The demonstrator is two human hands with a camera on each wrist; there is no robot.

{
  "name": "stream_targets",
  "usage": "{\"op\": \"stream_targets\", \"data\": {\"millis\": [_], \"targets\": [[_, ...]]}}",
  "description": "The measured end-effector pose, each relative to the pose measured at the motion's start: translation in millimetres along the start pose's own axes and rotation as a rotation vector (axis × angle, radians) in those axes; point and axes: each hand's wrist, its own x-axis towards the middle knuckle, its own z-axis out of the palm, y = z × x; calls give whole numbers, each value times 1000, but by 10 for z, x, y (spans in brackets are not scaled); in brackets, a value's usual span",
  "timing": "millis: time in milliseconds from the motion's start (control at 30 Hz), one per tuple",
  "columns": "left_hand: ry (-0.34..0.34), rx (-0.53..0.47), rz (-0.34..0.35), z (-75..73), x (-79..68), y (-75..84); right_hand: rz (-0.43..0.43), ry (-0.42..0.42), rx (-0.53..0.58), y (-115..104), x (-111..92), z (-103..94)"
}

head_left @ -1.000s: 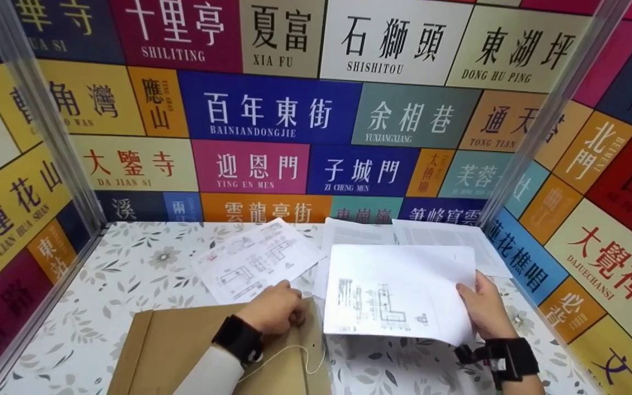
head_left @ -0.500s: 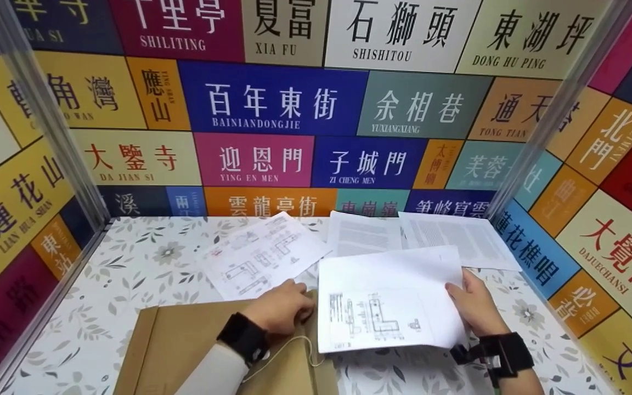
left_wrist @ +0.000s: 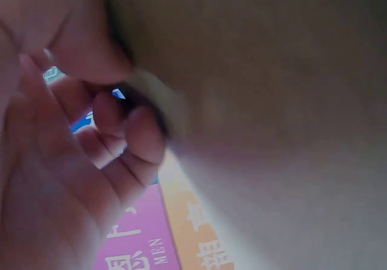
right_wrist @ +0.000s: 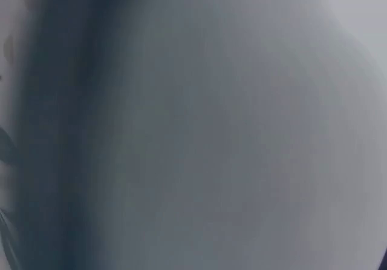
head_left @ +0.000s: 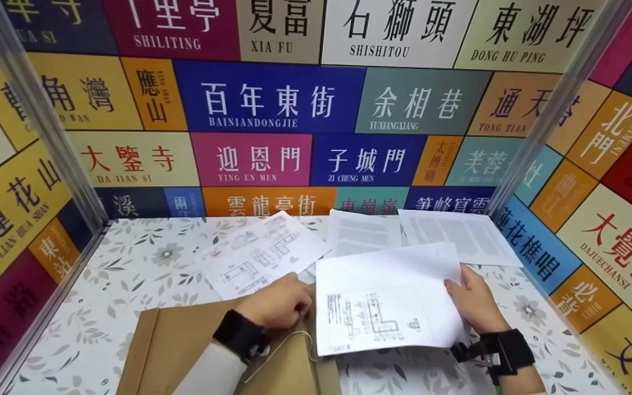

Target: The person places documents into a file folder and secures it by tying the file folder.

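A brown kraft envelope (head_left: 179, 340) with a white string tie (head_left: 288, 343) lies at the near edge of the table. My left hand (head_left: 280, 302) grips the envelope's top right edge, fingers curled over it; the left wrist view shows those curled fingers (left_wrist: 130, 137) against the brown flap (left_wrist: 272, 70). My right hand (head_left: 472, 299) pinches the right edge of a white sheet (head_left: 387, 299) printed with a small floor-plan drawing, held just right of the envelope. The right wrist view is filled by blurred grey paper (right_wrist: 211, 131).
Three more printed sheets lie on the floral tabletop (head_left: 129, 274): a drawing sheet (head_left: 258, 252) in the middle and two text sheets (head_left: 362, 230) (head_left: 458, 233) at the back right. Colourful sign-covered walls (head_left: 272, 104) close in the back and both sides.
The right hand has lowered its sheet and brought it a little left, closer to the envelope. The left hand keeps its grip on the envelope's edge.
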Motion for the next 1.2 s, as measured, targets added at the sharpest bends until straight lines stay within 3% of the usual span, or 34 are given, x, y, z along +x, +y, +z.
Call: {"op": "stream_targets", "data": {"millis": [133,367,600,700,867,1033,1200], "targets": [[87,21,72,-25,5,-10,-58,35,-63,6,-13,-50],[161,-53,91,-28,32,-22,-190,72,-229,-15,-40,-103],[194,-114,110,-48,31,-19,-260,148,-386,-39,-55,-146],[189,-107,106,-54,34,-12,-276,201,-361,-59,-55,-178],[168,-103,81,-64,21,2,-266,236,-165,-126,-62,-212],[201,-89,69,-69,5,-14,-262,120,-83,-190,-118,-297],[245,-53,75,-69,-1,-53,-305,-138,-51,-213,-204,-453]]}}
